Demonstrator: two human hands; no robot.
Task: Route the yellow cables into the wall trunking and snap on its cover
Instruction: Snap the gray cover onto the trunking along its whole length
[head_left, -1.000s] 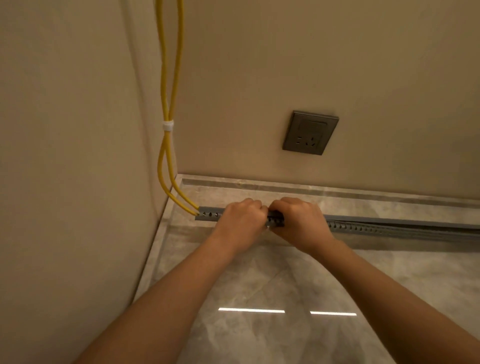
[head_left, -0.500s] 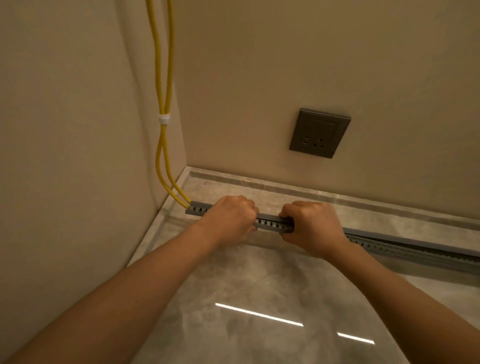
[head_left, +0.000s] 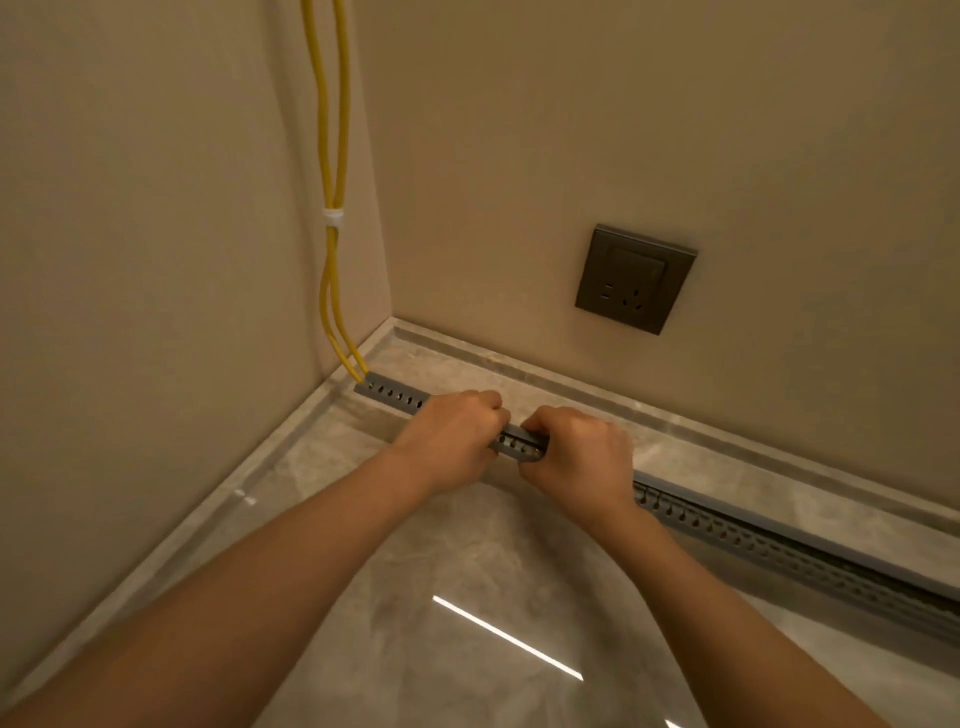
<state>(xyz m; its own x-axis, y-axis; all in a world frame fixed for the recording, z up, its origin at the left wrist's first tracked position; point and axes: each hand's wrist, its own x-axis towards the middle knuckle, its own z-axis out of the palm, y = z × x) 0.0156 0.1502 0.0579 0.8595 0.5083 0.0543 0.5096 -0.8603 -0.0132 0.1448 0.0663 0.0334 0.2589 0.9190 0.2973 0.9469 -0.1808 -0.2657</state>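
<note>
Two yellow cables (head_left: 332, 156) hang down the room corner, bound by a white tie (head_left: 333, 216), and enter the left end of a grey slotted trunking (head_left: 395, 396) lying along the glossy floor. The trunking runs rightward (head_left: 779, 545) to the frame's edge with its grey cover on top. My left hand (head_left: 452, 441) and my right hand (head_left: 576, 460) grip the trunking side by side, fingers curled over its top. A short stretch of trunking (head_left: 519, 441) shows between them. The cables inside are hidden.
A dark wall socket (head_left: 636, 279) sits on the back wall above the trunking. Beige walls meet in the corner at the left. A marble skirting (head_left: 675, 415) runs along the wall base. The polished marble floor (head_left: 467, 597) reflects ceiling lights.
My hands first spread apart along the trunking, then came closer together again, both a bit further right from the trunking's left end. The view tilted and shifted.
</note>
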